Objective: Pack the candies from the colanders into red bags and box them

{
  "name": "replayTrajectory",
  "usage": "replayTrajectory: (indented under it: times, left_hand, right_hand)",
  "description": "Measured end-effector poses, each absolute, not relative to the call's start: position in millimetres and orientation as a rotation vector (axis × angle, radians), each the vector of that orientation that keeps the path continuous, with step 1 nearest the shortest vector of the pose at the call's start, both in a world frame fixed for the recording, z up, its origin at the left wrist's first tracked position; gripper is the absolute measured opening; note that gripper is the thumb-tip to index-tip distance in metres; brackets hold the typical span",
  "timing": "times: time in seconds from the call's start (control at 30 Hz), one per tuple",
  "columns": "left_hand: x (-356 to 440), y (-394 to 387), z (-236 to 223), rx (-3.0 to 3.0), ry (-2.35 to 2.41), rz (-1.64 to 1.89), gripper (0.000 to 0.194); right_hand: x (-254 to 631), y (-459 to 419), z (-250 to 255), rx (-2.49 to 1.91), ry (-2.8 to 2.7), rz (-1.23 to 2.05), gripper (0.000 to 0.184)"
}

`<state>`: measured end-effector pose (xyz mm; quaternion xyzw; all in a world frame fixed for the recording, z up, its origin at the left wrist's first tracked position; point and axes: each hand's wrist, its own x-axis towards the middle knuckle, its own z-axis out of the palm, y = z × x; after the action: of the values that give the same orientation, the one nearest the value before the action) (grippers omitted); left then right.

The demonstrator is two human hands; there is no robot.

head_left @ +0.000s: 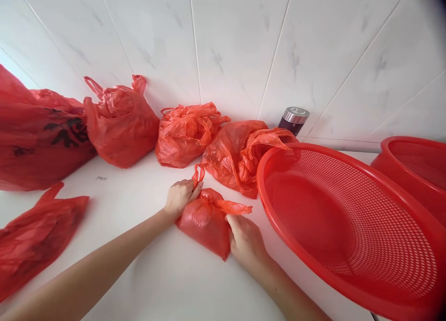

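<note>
A small, filled red plastic bag [204, 219] sits on the white tabletop right before me, its neck twisted together. My left hand [182, 196] is closed on its left side near the neck, with one handle loop sticking up beyond the fingers. At the bag's right side my right hand [245, 237] is closed, its thumb and fingers gripping the plastic just below the other handle end, which points right. The bag's contents are hidden.
Behind stand several red plastic bags [121, 126] along the tiled wall. A large red bag with black print [42, 140] is at far left, and a flat red bag [38, 237] lies nearer. On the right are a red plastic basket [310, 214], another basket [418, 158] and a dark silver-lidded flask [293, 120].
</note>
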<state>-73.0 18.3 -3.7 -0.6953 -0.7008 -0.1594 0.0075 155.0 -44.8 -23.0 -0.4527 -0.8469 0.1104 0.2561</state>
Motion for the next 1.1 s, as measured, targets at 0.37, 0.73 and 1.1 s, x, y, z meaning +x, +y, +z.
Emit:
replayTrajectory:
  times: [0.37, 0.73, 1.1]
  left_hand:
    - [-67.8, 17.6, 4.7, -2.17, -2.382, -0.56, 0.043]
    - [-138.0, -67.8, 73.7, -2.161, -2.915, -1.117, 0.054]
    - [-57.8, -69.3, 82.2, -2.641, -1.874, -0.414, 0.046]
  right_hand:
    - [153.7, -42.9, -16.7, -1.268, -2.256, 0.425, 0.026]
    - [162.9, -41.2, -13.9, -1.102, -1.665, 0.981, 0.017]
    - [157.5, -58.1, -13.7, -1.107, -1.851, 0.874, 0.04]
